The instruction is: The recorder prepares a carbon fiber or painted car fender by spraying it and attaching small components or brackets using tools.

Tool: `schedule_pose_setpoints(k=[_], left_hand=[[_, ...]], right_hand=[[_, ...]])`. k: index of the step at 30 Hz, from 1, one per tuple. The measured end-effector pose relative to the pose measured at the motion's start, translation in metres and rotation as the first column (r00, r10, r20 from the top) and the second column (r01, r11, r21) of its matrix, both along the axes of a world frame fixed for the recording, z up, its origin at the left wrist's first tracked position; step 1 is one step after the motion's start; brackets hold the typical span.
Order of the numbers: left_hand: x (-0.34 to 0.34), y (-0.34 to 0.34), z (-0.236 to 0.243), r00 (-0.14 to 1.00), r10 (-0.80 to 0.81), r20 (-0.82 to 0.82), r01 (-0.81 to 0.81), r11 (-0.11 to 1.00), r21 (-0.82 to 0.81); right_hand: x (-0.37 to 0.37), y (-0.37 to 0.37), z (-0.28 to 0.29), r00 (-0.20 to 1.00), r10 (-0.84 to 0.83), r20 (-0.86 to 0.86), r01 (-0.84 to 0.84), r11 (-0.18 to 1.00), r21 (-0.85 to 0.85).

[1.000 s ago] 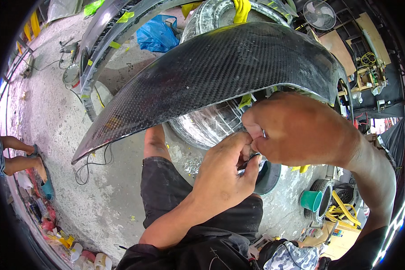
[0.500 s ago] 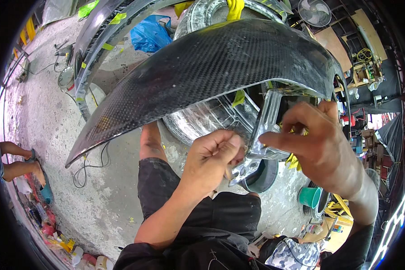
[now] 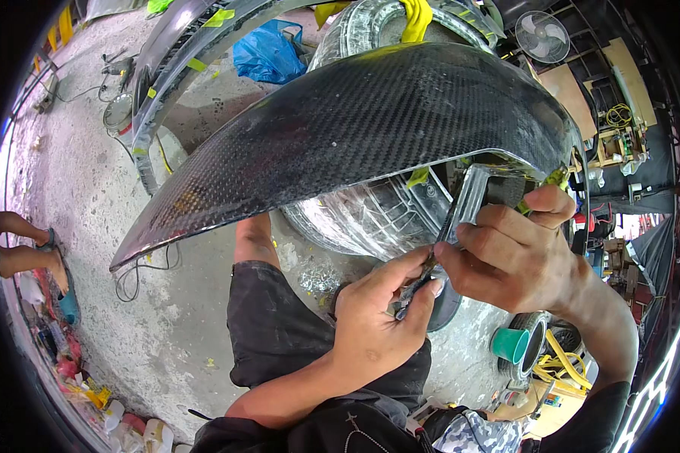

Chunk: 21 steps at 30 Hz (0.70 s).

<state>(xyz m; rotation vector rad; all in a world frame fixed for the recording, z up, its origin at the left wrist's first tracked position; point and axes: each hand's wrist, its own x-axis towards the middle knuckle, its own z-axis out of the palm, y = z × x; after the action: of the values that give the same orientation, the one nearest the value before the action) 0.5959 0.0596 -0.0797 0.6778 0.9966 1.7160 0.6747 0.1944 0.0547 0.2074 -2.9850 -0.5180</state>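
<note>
sandals (image 3: 69, 308) on a person's feet (image 3: 59, 270) show at far left; next, a dark woven-pattern panel (image 3: 340, 143) arches beyond the hands. the left hand (image 3: 381, 317) has its grip clenched round the lower end of a grey strip (image 3: 472, 200) below the panel's right part. the right hand's (image 3: 517, 260) bent fingers touch the strip; whether its grip clasps anything, i cannot tell.

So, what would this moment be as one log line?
left hand: holding bracket's lower end; right hand: at bracket; dark panel: curved, woven-looking; blue bag: on floor
</note>
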Motion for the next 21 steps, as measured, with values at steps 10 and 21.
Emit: schedule_pose_setpoints(k=[10,21], left_hand=[[-0.003,0.008,0.002,0.976,0.18,-0.124,-0.175,0.983,0.052],[-0.007,0.008,0.002,0.994,0.104,-0.037,-0.101,0.991,0.082]], right_hand=[[0.001,0.007,0.0,0.999,-0.031,0.023,0.033,0.997,-0.068],[0.006,0.005,0.003,0.995,-0.011,0.099,0.016,0.998,-0.054]])
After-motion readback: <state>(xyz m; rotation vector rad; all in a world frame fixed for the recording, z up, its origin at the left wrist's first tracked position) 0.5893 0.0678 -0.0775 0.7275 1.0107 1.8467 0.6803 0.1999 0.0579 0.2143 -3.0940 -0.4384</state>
